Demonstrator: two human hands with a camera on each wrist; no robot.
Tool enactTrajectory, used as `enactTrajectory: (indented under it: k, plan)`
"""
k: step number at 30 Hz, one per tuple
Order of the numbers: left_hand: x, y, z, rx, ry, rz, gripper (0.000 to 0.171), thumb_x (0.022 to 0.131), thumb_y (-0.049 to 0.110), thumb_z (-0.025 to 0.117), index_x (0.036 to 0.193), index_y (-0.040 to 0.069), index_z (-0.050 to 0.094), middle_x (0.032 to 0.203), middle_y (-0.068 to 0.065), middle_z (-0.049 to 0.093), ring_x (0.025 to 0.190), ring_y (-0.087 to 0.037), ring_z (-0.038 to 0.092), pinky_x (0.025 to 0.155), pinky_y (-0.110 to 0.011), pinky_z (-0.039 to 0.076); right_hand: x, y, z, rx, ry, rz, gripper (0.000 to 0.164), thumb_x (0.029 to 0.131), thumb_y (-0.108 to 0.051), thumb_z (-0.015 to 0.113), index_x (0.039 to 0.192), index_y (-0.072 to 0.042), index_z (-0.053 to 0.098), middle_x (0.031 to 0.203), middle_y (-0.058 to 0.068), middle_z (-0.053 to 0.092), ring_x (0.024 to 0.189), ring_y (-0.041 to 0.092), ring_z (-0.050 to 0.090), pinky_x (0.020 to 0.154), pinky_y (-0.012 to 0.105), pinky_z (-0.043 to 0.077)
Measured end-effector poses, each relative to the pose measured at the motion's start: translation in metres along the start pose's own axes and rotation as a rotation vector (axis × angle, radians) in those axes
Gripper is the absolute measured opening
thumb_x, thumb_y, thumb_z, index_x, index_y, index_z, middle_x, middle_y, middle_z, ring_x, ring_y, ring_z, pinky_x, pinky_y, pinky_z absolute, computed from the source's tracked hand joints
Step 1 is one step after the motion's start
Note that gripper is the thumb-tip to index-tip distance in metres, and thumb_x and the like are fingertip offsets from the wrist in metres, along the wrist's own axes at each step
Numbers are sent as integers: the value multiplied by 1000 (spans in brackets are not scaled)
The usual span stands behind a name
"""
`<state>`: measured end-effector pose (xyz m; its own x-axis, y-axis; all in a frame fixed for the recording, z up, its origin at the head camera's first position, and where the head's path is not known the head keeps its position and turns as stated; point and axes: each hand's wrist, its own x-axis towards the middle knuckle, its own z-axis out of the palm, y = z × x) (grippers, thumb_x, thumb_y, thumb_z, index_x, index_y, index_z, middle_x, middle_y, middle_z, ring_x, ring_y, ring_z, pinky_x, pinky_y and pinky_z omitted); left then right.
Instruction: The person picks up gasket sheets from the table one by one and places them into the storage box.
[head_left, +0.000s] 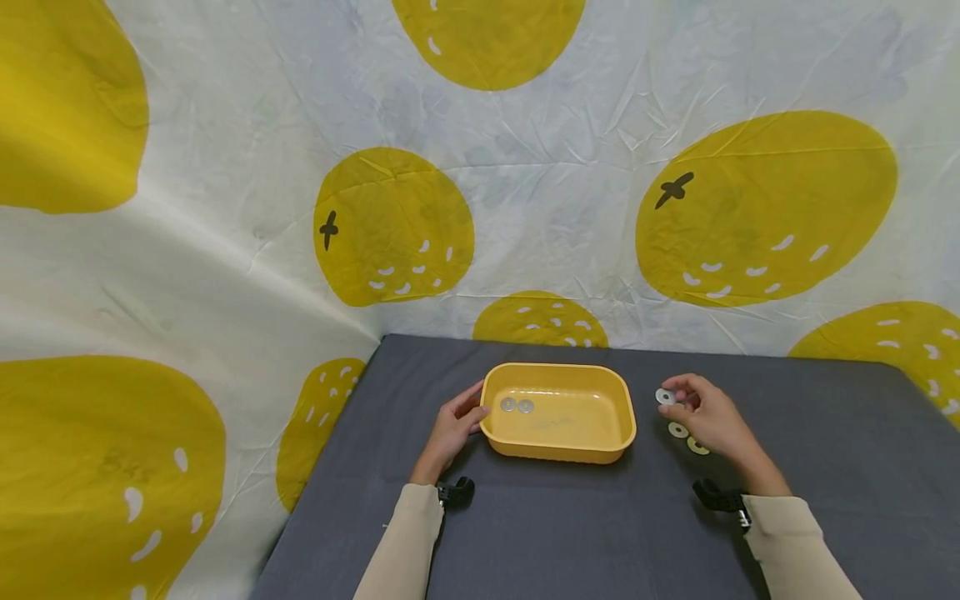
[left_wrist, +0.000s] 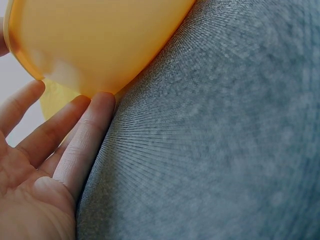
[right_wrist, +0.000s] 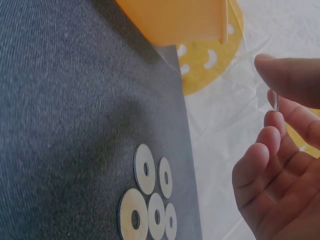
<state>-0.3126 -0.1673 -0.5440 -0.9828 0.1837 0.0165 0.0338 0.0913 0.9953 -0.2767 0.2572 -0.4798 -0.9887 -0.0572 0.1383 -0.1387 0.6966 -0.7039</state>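
Observation:
A yellow plastic tray (head_left: pixel 577 421) with rounded corners sits on the dark cloth. Two silver washers (head_left: pixel 526 402) lie side by side inside it, toward its left end. My left hand (head_left: pixel 454 429) grips the tray's left end, thumb over the rim and fingertips against the outer wall. To the right of the tray, my right hand (head_left: pixel 712 419) pinches a silver washer (head_left: pixel 660 397) between thumb and fingers, raised above the cloth. It appears edge-on in the right wrist view. Below that hand lie several flat washers (right_wrist: pixel 156 231), partly hidden by the hand in the head view.
The dark grey cloth (head_left: pixel 555 525) covers the table. A white sheet with yellow fruit prints (head_left: pixel 555 217) hangs behind the table and along its left side. Black wrist straps (head_left: pixel 718 497) circle both wrists over beige sleeves.

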Motion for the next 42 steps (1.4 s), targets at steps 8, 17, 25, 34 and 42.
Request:
enactTrajectory:
  k: [8,17,25,34,42]
  plan:
    - [-1,-1,-1,4,2,2,53,101,26,66,152,29,51,143,-14,61,125,-29,64,93,-33,60,-1,-9,4,8,-5,-9,39,92,-24,77,122,-3,64,101,12,61,76,17,51,58,25,46]
    - [-1,-4,-2,5,7,4,54,101,26,67,152,28,51,145,-17,59,127,-34,62,95,-36,60,0,-20,13,1,-18,6,37,94,-22,76,123,-4,63,104,13,60,79,21,50,57,26,42]
    - [-2,-2,-2,6,7,5,52,101,24,66,151,30,52,144,-14,61,126,-31,64,93,-33,60,-1,-29,19,-1,-5,-36,34,93,-21,77,121,-6,64,102,11,60,81,21,50,62,25,42]
    - [0,-1,0,19,17,0,52,100,26,67,150,31,52,142,-13,62,121,-24,66,93,-33,60,-2,-45,26,35,-3,-118,32,93,-18,77,119,-6,65,98,10,58,74,15,45,59,25,37]
    - [-1,-1,1,11,16,2,54,101,24,66,153,28,50,146,-16,59,127,-31,63,93,-33,60,5,-64,36,86,-28,-189,28,92,-17,77,115,-6,64,99,15,57,73,14,46,59,24,39]
